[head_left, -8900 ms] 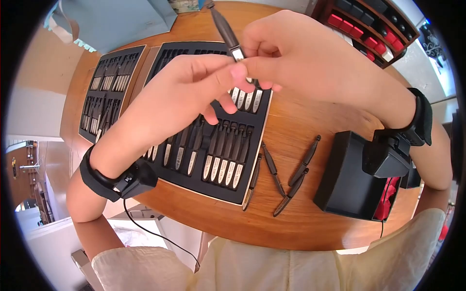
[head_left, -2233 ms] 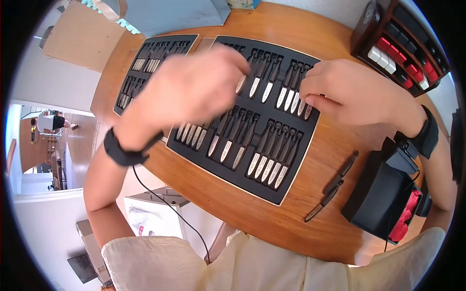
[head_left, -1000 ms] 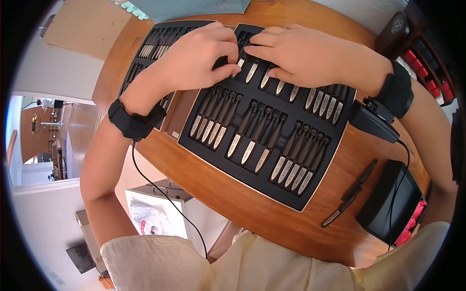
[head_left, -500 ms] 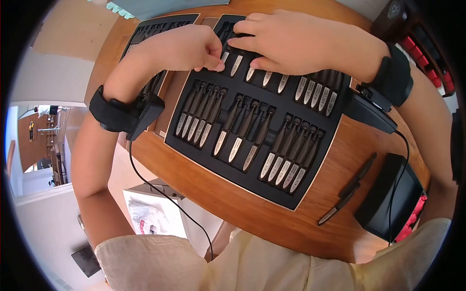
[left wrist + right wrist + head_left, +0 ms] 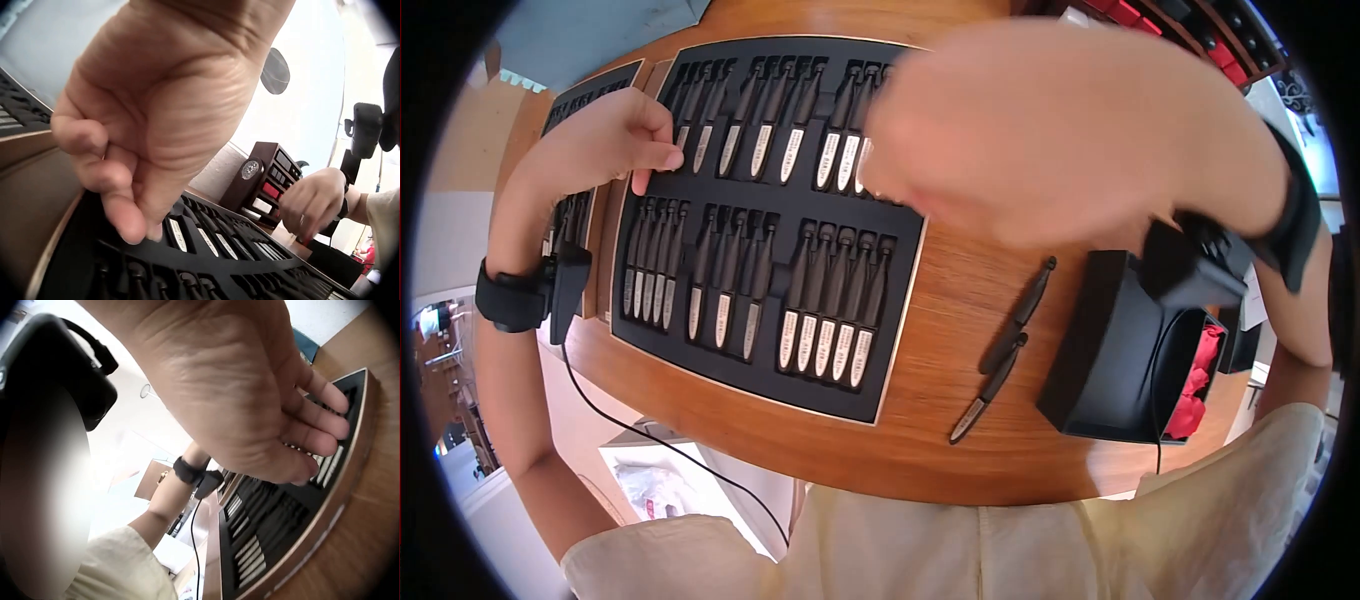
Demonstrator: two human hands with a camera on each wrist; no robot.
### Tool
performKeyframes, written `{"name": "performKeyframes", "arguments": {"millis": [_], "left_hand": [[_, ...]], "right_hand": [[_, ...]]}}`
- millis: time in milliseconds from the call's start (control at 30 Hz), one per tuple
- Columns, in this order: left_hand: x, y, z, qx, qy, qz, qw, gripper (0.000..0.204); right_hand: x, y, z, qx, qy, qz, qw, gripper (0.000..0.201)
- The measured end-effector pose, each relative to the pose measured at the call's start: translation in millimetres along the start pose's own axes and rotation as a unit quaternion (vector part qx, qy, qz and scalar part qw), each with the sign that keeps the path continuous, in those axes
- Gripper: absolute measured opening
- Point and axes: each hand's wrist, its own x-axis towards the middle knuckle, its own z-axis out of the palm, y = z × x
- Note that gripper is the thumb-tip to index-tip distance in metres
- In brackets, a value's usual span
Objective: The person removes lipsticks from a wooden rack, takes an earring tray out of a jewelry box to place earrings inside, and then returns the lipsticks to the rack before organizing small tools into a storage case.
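A black tray [image 5: 750, 190] on the wooden table holds two rows of dark pen-like pieces [image 5: 761, 145] with silver labelled ends. My left hand [image 5: 615, 145] is at the upper row's left end, thumb and forefinger tips together close over the tray, beside the silver end of a piece. Whether something is pinched there, I cannot tell. Blurred in the head view, my right hand [image 5: 1050, 130] hovers over the tray's right side and covers part of the upper row. In the right wrist view its fingers [image 5: 315, 422] are loosely extended and hold nothing.
Two loose pieces [image 5: 985, 400] lie on the table [image 5: 950, 290] right of the tray. Beyond them stands a black box [image 5: 1090, 350] with red contents. A second tray [image 5: 580, 215] is at the left, a brown rack [image 5: 269, 181] at the back right.
Since half a second ago my right hand has come off the upper row and moved right, while the view has turned. Earlier both hands held one piece; fewer loose pieces lie on the table now.
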Motion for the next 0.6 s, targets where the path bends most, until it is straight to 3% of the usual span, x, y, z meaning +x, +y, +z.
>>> {"name": "performKeyframes", "arguments": {"millis": [67, 600], "left_hand": [[-1.0, 3.8, 1.3, 0.026, 0.005, -0.021, 0.999, 0.024], [-2.3, -1.7, 2.1, -0.015, -0.007, -0.013, 1.0, 0.027]], "right_hand": [[-15.3, -14.2, 5.2, 0.08, -0.092, 0.041, 0.992, 0.014], [-53.7, -11.7, 43.3, 0.207, -0.012, 0.036, 0.978, 0.014]]}}
